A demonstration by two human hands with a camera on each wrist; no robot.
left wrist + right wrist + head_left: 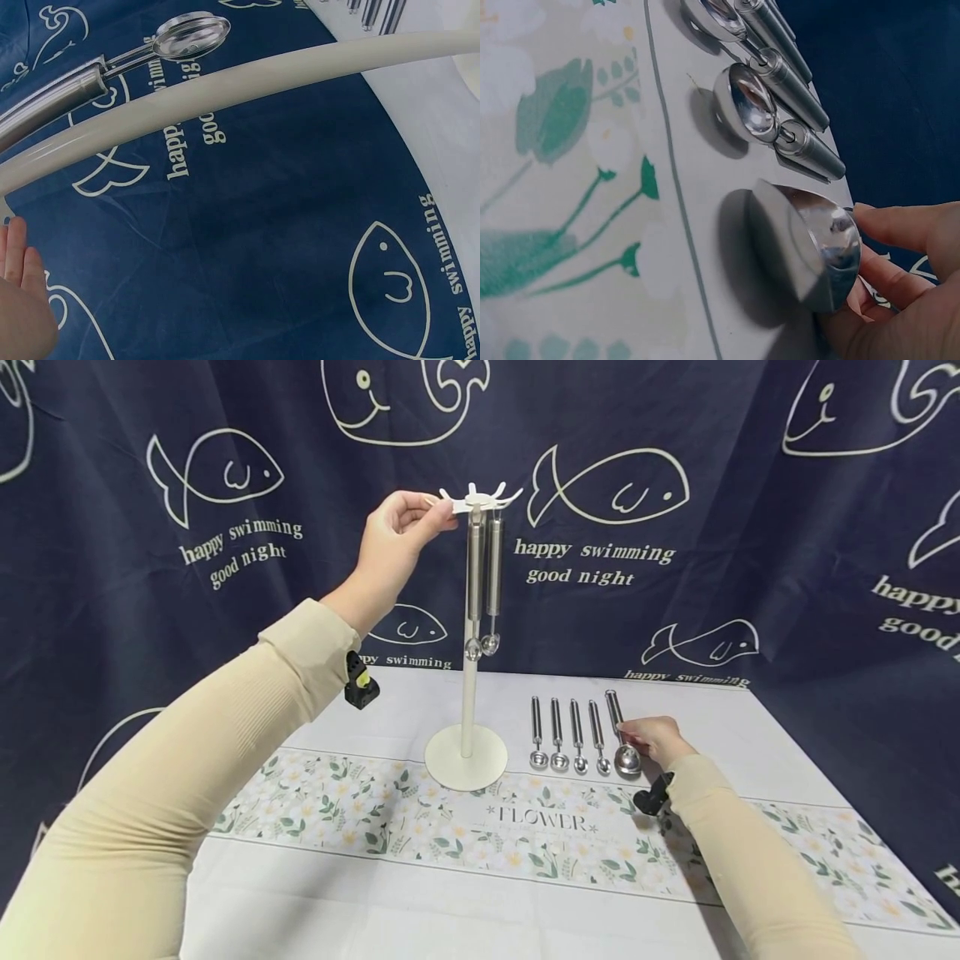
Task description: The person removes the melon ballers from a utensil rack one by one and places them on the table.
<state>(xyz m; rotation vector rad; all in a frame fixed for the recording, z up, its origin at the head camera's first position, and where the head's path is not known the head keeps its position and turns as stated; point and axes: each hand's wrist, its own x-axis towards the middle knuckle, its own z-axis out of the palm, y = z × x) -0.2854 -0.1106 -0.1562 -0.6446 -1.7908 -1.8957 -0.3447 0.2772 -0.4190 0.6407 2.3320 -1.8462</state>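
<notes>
A white hanging rack (468,693) stands upright on a round base, with several hooks at its top. My left hand (396,543) pinches one of these hooks between thumb and fingers. Two metal-handled scoops (474,577) dangle from the rack, close to its pole; in the left wrist view one scoop head (193,36) shows up close. Over on the right, my right hand (658,739) grips the largest scoop (627,760) near its neck, by the table surface. In the right wrist view its deep round bowl (810,247) lies beside my fingers.
Several smaller metal scoops (577,735) lie in a row left of the large one, handles pointing away. A floral runner with FLOWER lettering (543,820) crosses the white table (420,902). Behind the table hangs a dark blue curtain (450,468) with fish drawings.
</notes>
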